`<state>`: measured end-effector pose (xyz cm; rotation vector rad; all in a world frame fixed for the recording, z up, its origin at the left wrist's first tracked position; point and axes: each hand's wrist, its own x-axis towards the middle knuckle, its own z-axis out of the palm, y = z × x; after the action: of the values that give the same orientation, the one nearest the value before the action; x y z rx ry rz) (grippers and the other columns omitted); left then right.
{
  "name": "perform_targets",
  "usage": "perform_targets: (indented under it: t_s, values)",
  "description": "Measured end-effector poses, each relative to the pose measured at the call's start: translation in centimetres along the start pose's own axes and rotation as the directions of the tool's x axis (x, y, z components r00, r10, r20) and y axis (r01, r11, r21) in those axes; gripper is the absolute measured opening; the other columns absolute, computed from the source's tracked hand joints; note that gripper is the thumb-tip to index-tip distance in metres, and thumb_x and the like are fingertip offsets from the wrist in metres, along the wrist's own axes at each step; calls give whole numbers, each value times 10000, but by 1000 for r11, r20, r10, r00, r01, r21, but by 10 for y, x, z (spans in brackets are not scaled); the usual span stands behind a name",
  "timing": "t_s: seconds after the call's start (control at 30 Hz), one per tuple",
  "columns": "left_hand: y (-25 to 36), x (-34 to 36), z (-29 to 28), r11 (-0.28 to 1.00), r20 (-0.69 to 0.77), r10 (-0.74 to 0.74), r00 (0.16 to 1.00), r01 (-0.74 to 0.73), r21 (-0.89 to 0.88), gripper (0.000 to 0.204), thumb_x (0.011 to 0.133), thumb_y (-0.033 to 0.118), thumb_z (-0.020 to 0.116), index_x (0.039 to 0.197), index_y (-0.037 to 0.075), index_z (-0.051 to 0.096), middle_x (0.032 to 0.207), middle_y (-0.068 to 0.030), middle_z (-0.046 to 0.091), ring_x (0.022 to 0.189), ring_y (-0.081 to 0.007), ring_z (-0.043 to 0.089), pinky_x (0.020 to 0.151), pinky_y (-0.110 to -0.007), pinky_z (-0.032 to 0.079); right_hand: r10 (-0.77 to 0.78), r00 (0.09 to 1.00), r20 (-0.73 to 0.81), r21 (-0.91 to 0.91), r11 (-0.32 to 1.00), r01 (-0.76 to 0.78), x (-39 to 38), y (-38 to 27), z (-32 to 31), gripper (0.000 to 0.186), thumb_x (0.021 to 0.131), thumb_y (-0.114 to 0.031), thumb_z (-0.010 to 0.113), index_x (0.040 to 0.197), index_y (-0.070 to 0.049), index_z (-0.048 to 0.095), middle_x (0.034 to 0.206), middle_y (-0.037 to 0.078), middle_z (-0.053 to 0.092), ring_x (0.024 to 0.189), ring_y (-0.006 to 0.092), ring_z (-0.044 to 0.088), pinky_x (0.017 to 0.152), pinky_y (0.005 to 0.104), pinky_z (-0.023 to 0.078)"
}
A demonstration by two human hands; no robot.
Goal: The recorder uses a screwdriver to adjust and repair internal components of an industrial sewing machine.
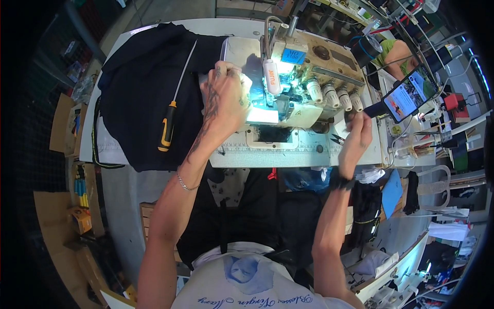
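An overlock sewing machine [309, 51] stands on the white table, its needle area lit brightly by a small white lamp [271, 77]. My left hand [226, 95] is curled at the machine's left side, by the lit area; what its fingers hold, if anything, is hidden. My right hand [356, 136] has its fingertips pinched together just below the row of white tension knobs [332, 97]. Any small thing in that pinch is too small to make out. Left of my left hand, a screwdriver [167, 126] with a yellow and black handle lies on dark navy fabric [139, 92].
Small thread snips [337, 139] lie beside my right hand. A phone [410, 93] with a lit screen is propped at the right. Another person's arm [399, 56] shows behind it. A ruler strip [309, 149] runs along the table's front edge. Cardboard boxes [62, 123] stand at the left.
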<state>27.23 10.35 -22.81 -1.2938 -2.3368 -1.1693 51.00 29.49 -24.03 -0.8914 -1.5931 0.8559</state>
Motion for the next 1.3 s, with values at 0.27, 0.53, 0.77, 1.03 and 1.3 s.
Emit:
perform_targets:
  t_s: [0.27,0.53,0.77,1.03,1.3]
  values:
    - [6,-3,-10,998,55,-2,998,5,-59,276,786,38,725,1057,73,692,1247,-72,575,1108,-312,543,935,-445,432,-262,845,466,19,958,287,-82,-72,63,234,904,-9,630,1130,16,684,903,111,584,714,205,582,658,337,483]
    - [1,3,0,997,53,42,998,-45,61,318,684,56,725,999,102,722,1216,-48,612,1082,-277,532,930,-436,351,-299,863,407,-101,924,368,-88,-77,84,249,869,-11,638,1113,32,666,914,162,578,766,319,601,689,388,494]
    - [-10,-1,-15,977,192,202,960,-186,-101,492,714,185,802,1169,70,654,1252,-46,581,1148,-249,472,973,-391,305,-274,867,416,-41,947,319,-85,-74,88,231,859,-8,630,1084,40,645,882,152,548,684,300,540,630,386,459]
    - [-10,3,-16,991,328,124,937,-101,-86,725,694,348,852,1302,49,594,1200,-111,580,1210,-241,446,1041,-405,264,-255,871,420,47,965,260,-84,-72,90,231,855,-1,621,1082,39,636,870,139,544,654,266,522,617,380,451]
    - [4,6,-15,979,216,126,968,-86,-186,735,623,491,879,1139,27,637,1077,-125,659,1082,-256,506,982,-405,385,-302,915,267,18,951,309,-69,-56,52,163,947,-21,565,1078,-25,662,877,55,593,696,116,519,605,267,435]
